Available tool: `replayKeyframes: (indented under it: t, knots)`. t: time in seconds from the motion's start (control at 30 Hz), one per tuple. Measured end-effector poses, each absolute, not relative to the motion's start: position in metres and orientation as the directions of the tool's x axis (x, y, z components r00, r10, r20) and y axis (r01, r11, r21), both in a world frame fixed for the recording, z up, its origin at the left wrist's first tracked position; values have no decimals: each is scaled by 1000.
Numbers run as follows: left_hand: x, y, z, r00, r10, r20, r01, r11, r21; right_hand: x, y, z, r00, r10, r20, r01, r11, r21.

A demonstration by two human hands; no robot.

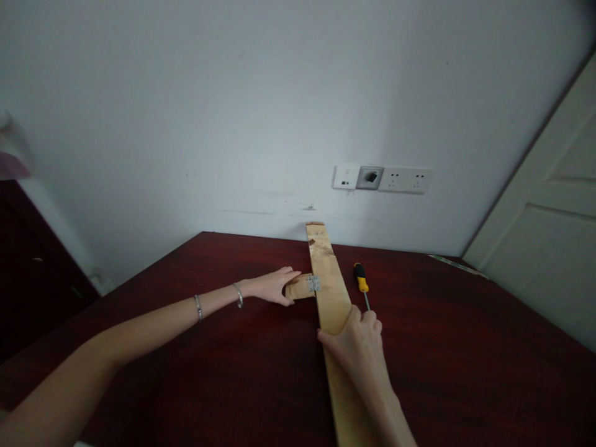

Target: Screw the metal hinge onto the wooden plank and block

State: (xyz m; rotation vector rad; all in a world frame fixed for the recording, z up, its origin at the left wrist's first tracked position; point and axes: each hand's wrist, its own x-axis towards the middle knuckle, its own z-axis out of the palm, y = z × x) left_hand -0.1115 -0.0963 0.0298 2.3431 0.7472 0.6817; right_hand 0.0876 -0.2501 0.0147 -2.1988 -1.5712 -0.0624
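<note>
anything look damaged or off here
Yes: the long board looks damaged toward its far end, with dark, rough patches and an uneven edge, while the nearer wood looks cleaner. The wall just behind also has scuff marks.

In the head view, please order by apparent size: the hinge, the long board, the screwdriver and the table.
1. Table
2. Long board, partly covered by the right hand
3. Screwdriver
4. Hinge
</note>
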Motion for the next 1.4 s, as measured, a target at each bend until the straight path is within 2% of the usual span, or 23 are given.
replayKeyframes:
  t: [0.13, 0.3, 0.47, 0.57, 0.77, 0.87, 0.93, 1.0, 1.13, 1.2, 1.27, 1.33, 1.4]
  knots:
    - [-116, -92, 50, 719, 597, 357, 335, -747, 574, 89, -250, 14, 358, 889, 286, 908, -260, -329]
    - [-96, -85, 73, 759, 556, 340, 372, -798, 473, 89, -250, 14, 356, 881, 310, 910, -253, -328]
    - [-53, -85, 74, 710, 601, 367, 362, -758, 542, 90, -249, 13, 357, 884, 301, 905, -247, -346]
    - [-25, -90, 68, 686, 635, 355, 424, -746, 514, 90, -248, 11, 359, 883, 302, 905, -251, -343]
    - [10, -97, 56, 798, 544, 260, 518, -839, 167, 90, -247, 7, 367, 875, 316, 907, -261, -331]
    - [14, -98, 56, 838, 513, 189, 510, -858, 64, 90, -249, 9, 363, 881, 304, 905, -255, -340]
    - [14, -95, 60, 854, 499, 146, 496, -866, 56, 90, -251, 11, 363, 884, 294, 903, -256, -346]
    - [13, -88, 66, 857, 499, 126, 490, -866, 99, 90, -251, 13, 361, 887, 289, 903, -254, -348]
    - [12, -72, 80, 758, 610, 229, 559, -790, 253, 90, -252, 14, 353, 890, 289, 904, -245, -349]
    - [11, -69, 86, 734, 642, 223, 581, -763, 283, 90, -252, 14, 346, 892, 289, 906, -238, -351]
    - [11, -73, 90, 779, 612, 137, 569, -781, 257, 90, -252, 14, 338, 895, 291, 909, -230, -348]
    - [11, -82, 90, 825, 564, 35, 549, -814, 188, 90, -252, 14, 335, 896, 293, 912, -229, -342]
    - [11, -91, 89, 837, 547, -5, 545, -832, 102, 90, -252, 14, 338, 894, 293, 912, -234, -337]
